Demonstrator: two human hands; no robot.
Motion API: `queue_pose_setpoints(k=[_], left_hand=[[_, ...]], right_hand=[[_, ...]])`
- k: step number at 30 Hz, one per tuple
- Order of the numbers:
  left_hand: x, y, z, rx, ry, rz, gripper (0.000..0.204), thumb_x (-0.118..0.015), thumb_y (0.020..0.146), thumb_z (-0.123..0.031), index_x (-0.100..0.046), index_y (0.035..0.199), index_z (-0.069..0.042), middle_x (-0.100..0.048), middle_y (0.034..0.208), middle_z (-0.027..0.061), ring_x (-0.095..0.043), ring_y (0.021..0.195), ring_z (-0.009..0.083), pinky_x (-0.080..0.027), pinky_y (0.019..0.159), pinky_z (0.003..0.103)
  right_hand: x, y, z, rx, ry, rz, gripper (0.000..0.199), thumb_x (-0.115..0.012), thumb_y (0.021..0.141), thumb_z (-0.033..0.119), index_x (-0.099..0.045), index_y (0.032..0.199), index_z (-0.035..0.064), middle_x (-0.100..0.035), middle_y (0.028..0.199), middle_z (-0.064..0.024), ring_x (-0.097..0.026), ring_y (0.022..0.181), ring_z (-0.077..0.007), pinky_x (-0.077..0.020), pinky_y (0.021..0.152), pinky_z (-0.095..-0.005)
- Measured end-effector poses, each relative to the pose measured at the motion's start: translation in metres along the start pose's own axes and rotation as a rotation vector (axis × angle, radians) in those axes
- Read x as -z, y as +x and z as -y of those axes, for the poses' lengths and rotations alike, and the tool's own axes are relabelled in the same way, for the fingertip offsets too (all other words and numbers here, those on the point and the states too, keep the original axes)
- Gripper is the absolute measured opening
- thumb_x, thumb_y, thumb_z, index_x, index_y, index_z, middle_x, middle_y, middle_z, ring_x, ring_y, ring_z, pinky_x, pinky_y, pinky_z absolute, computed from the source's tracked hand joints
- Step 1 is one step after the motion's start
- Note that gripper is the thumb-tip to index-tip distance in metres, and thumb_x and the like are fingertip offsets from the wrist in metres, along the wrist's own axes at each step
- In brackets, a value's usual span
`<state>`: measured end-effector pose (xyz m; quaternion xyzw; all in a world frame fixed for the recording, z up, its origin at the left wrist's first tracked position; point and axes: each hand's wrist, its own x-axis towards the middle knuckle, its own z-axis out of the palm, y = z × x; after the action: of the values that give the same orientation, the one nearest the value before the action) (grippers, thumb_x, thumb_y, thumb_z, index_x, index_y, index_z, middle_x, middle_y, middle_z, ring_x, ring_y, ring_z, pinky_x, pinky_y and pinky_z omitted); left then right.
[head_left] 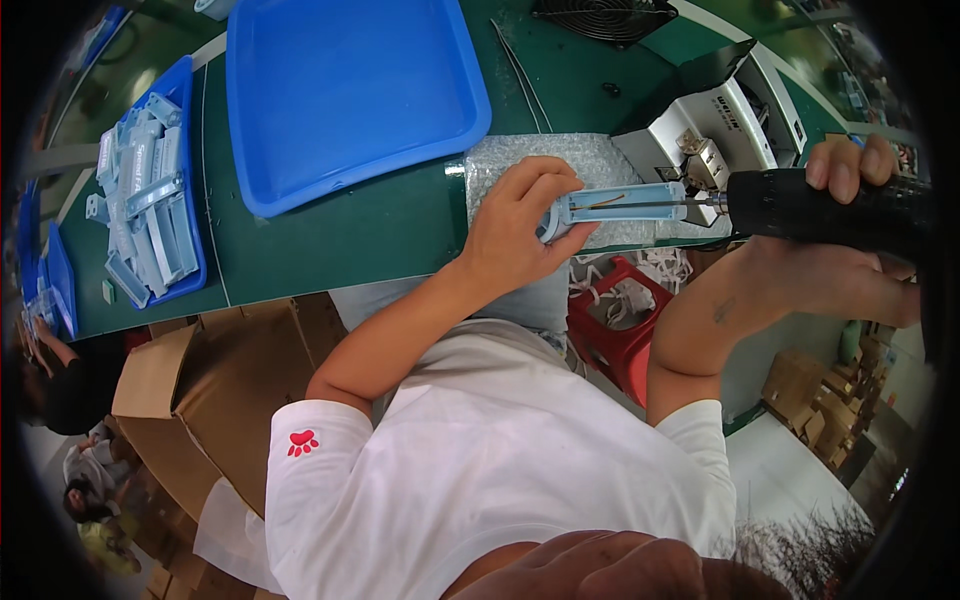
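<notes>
My left hand (515, 222) is closed around one end of a long, light blue plastic housing (650, 193), holding it level over the table's near edge. A thin brown strip, perhaps a wire, shows inside the housing. In my right hand (815, 278) is a black electric screwdriver (775, 205), lying sideways with its tip to the left. Its long thin bit (697, 202) reaches into the open side of the housing. Whether the bit touches a screw is too small to tell. Below the housing lies a sheet of bubble wrap (510, 155).
Behind the screwdriver stands a white and black boxy machine (735, 125). A big blue tray (350, 100) lies at centre left; another blue tray (188, 100) holds several light blue parts (150, 200). Tweezers (520, 75) and a black fan grille (605, 15) lie farther back. A red stool (625, 340) stands below.
</notes>
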<state>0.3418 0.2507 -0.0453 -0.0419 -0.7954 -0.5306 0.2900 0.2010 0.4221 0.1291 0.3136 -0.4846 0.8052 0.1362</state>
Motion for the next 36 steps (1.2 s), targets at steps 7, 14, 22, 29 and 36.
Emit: queue_pose_setpoints(k=[7,14,22,29,36], left_hand=[[0.001,0.000,0.000,-0.002,0.013,0.007,0.040,-0.084,0.072,-0.009,-0.063,0.106,-0.003,-0.064,0.108,0.0132,-0.065,0.095,0.0300,-0.055,0.079,0.037],[0.001,0.000,0.000,0.010,0.006,0.014,0.041,-0.084,0.072,-0.009,-0.063,0.106,-0.003,-0.063,0.108,0.0130,-0.066,0.096,0.0301,-0.055,0.079,0.038],[0.001,0.001,0.000,0.007,0.002,0.008,0.041,-0.085,0.072,-0.010,-0.063,0.105,-0.004,-0.064,0.108,0.0125,-0.066,0.096,0.0298,-0.055,0.080,0.038],[0.001,0.000,0.001,0.005,0.010,0.011,0.042,-0.085,0.071,-0.009,-0.063,0.106,-0.004,-0.064,0.108,0.0125,-0.065,0.096,0.0301,-0.055,0.080,0.038],[0.001,-0.002,-0.001,-0.017,0.036,0.038,0.042,-0.084,0.071,-0.007,-0.062,0.107,-0.004,-0.063,0.110,0.0138,-0.065,0.097,0.0319,-0.055,0.080,0.038]], right_hand=[[-0.001,-0.002,-0.003,0.000,0.004,0.010,0.083,-0.042,0.086,0.082,-0.051,0.122,0.0083,-0.056,0.089,-0.0147,-0.055,0.064,-0.0217,-0.0473,0.056,-0.0346],[-0.001,-0.003,-0.002,0.005,0.009,0.018,0.081,-0.043,0.086,0.081,-0.050,0.123,0.0099,-0.054,0.089,-0.0146,-0.055,0.064,-0.0210,-0.0468,0.055,-0.0338],[0.001,-0.002,-0.002,0.000,0.026,0.023,0.079,-0.043,0.087,0.080,-0.049,0.125,0.0116,-0.052,0.090,-0.0145,-0.054,0.063,-0.0202,-0.0462,0.054,-0.0329],[0.005,-0.003,0.001,-0.017,0.050,0.031,0.077,-0.044,0.087,0.079,-0.048,0.127,0.0131,-0.050,0.090,-0.0144,-0.053,0.063,-0.0195,-0.0457,0.053,-0.0321],[-0.002,-0.018,-0.002,-0.034,0.239,0.067,0.085,-0.044,0.087,0.082,-0.043,0.142,0.0173,-0.052,0.094,-0.0159,-0.055,0.062,-0.0196,-0.0471,0.050,-0.0313]])
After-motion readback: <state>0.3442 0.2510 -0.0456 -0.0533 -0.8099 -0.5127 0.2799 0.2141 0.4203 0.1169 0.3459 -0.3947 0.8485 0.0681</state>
